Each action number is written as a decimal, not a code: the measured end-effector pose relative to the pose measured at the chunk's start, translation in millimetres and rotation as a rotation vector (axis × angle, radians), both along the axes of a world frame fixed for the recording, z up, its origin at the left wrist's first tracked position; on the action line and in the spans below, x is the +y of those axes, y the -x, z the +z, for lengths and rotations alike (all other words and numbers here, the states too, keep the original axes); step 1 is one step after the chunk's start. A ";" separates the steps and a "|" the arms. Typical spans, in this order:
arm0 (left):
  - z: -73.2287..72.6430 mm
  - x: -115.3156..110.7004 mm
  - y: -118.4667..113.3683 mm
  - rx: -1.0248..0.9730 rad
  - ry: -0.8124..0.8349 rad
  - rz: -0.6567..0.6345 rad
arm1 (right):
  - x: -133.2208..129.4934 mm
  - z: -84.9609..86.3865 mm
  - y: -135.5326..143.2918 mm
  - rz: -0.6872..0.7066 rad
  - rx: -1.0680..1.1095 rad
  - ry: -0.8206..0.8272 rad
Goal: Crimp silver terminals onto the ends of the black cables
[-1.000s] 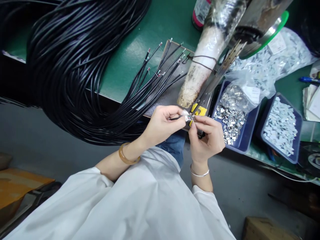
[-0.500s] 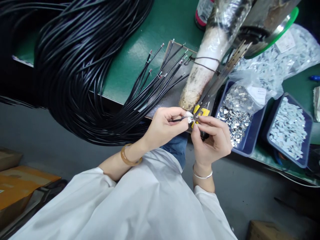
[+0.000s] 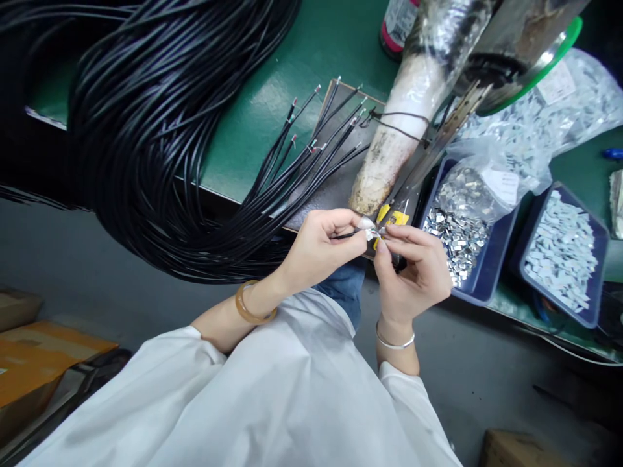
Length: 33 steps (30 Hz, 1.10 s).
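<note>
Betw. L fingers (image 3: 363,240) & R fingers (image 3: 383,246): blk cable's (image 3: 348,235) stripped end.

pink-banded bottle (image 3: 399,29) cut off at top, connector between fingertips (image 3: 374,233) too small to read

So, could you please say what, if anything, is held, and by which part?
The left hand pinches a black cable near its end, between thumb and fingers. What the right hand may grip there is too small to tell.

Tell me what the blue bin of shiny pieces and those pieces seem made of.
The bin looks like smooth plastic, judging by its even blue walls. The pieces look like bare, polished metal, given their silvery glints, though plating is possible.
</note>
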<state>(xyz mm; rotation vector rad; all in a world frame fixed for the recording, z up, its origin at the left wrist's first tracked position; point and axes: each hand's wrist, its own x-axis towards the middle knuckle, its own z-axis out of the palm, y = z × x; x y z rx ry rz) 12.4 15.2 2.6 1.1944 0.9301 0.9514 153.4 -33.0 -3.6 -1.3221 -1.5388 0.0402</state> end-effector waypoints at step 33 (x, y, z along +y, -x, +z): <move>2.5 -1.1 -0.5 -0.060 0.049 -0.035 | -5.9 -8.2 0.3 0.006 0.004 -0.039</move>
